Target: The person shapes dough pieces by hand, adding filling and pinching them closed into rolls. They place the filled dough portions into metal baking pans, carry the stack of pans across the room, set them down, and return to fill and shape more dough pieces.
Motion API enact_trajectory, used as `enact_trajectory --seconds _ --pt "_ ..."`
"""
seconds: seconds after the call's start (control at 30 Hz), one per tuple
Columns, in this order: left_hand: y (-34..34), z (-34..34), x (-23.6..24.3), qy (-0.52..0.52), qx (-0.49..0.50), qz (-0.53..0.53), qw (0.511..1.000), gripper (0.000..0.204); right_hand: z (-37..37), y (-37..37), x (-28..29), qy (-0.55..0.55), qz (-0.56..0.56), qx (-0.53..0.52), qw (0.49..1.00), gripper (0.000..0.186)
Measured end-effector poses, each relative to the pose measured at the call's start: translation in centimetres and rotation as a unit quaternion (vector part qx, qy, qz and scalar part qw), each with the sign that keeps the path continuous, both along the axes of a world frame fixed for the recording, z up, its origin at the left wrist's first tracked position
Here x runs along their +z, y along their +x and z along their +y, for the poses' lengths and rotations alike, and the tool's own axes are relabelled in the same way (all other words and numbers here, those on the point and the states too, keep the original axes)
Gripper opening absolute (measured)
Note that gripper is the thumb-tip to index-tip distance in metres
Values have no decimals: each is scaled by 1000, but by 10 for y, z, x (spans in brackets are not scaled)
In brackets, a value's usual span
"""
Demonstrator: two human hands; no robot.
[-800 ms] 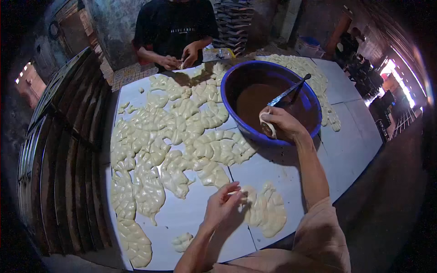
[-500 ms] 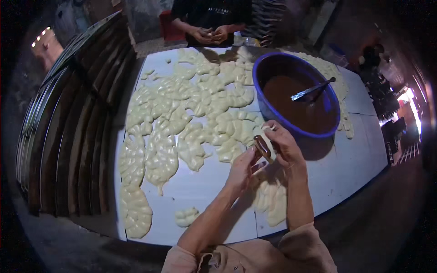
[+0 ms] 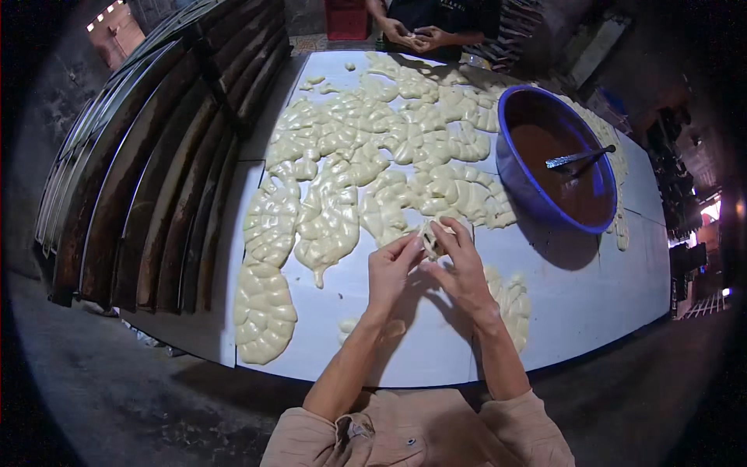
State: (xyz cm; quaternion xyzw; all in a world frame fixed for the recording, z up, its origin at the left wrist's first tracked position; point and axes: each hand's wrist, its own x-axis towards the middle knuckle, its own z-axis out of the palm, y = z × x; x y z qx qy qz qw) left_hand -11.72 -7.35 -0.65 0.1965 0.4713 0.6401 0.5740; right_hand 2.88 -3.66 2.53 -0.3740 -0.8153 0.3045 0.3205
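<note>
- The left hand (image 3: 391, 270) and the right hand (image 3: 461, 268) meet above the white table (image 3: 591, 311), fingertips pinched from both sides on a small pale dough piece (image 3: 430, 237).
- The dough piece sits between the two sets of fingertips, at the upper edge of the hands; most of it is covered by fingers, so its shape and any filling are hard to make out.
- Both grips are closed on it; each palm faces down.
- Just right of the right wrist lies a folded dumpling (image 3: 510, 300), partly hidden by the forearm; another pale bit under the left forearm is barely visible.
- Beyond the hands, rows of folded dumplings (image 3: 350, 179) cover the table.
- Further right stands a blue bowl (image 3: 515, 175) of brown filling with a metal spoon (image 3: 580, 158) in it.
- At the far edge, another person's hands (image 3: 416, 35) work together; their body is cut off by the frame.
- Along the left, dark stacked trays (image 3: 148, 179) blur towards the rim.
</note>
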Motion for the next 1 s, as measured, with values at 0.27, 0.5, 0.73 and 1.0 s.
enact_trajectory --seconds 0.27,0.5,0.73,1.0 --pt "-23 -18 5 50 -31 55 997 38 -12 -30 -6 -151 167 -43 973 23" --pt "-73 -21 22 -83 -150 75 982 37 -33 -32 -1 -337 210 13 918 34" --pt "-61 -41 24 5 -121 28 992 28 -34 -42 -17 -46 223 -4 974 21" --pt "-47 -60 8 36 -118 18 992 26 -49 -59 -44 -1 222 -127 967 15"
